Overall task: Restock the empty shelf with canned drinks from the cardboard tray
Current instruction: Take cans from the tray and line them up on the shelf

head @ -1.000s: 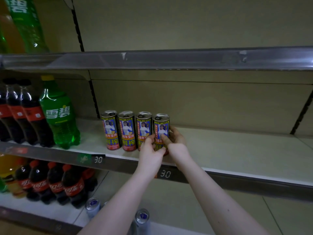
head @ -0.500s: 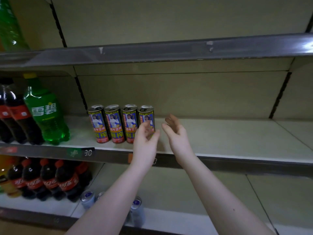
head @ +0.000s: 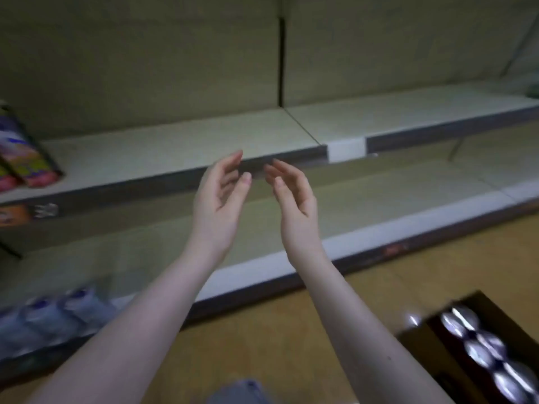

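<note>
My left hand (head: pixel 221 196) and my right hand (head: pixel 294 196) hover side by side in front of the shelf's front edge, palms facing each other, fingers relaxed, holding nothing. The pale shelf (head: pixel 180 147) behind them is bare across its middle and right. Two of the placed cans (head: pixel 26 158) show blurred at the far left of that shelf. At the bottom right the cardboard tray (head: pixel 420 333) sits on the floor, holding several cans (head: pixel 478 354) with silver tops. The picture is motion-blurred.
A lower shelf (head: pixel 379 205) runs below, bare on the right. Blue-topped cans (head: pixel 58 313) stand at its left end. A dark upright slot (head: pixel 281 62) splits the back panel. The floor (head: pixel 277 339) is tan.
My view has swung right and down, bringing the cardboard tray into sight. Both hands let go of the cans on the shelf and drew back, staying open.
</note>
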`<action>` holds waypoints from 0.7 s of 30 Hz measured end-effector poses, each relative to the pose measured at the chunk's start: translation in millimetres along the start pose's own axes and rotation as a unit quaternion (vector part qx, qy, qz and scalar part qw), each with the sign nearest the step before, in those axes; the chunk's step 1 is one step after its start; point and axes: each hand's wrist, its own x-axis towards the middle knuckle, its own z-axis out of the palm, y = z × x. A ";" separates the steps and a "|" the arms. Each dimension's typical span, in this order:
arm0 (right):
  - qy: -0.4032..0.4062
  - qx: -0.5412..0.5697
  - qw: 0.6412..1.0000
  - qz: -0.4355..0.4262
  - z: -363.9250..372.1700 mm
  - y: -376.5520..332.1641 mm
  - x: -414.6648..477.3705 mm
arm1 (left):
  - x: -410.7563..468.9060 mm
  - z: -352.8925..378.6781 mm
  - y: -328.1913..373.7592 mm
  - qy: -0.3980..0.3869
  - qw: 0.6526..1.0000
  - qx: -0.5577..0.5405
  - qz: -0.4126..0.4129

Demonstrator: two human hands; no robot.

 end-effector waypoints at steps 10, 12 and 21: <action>0.229 -0.086 0.964 0.102 -258.9 8.5 -81.3 | -90.6 242.9 -11.2 -0.232 0.967 -0.058 -0.090; 0.272 -0.104 0.950 0.109 -295.4 8.5 -97.2 | -106.5 278.3 -13.0 -0.280 0.954 -0.063 -0.086; 0.411 -0.099 0.890 0.169 -402.3 26.2 -162.2 | -178.8 374.2 -31.0 -0.386 0.909 -0.068 -0.142</action>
